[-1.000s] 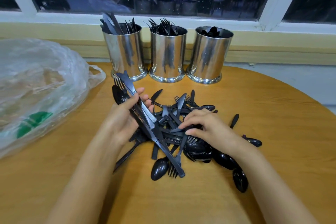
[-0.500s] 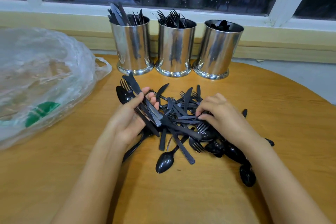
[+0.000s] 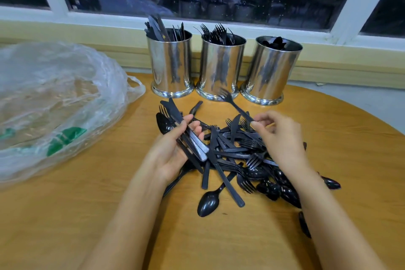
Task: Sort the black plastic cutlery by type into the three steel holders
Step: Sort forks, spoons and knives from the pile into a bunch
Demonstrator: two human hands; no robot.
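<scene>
Head: R hand (image 3: 282, 138) pinches fork (image 3: 232, 103), tines nr middle holder (image 3: 220, 66) base.

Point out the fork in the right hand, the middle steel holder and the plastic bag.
fork (image 3: 237, 108): head view, mid-handle.
middle steel holder (image 3: 221, 66): head view, front wall.
plastic bag (image 3: 54, 85): head view, crumpled top.

No readable text anywhere; green print on the bag (image 3: 65, 138) is too crumpled to read.
</scene>
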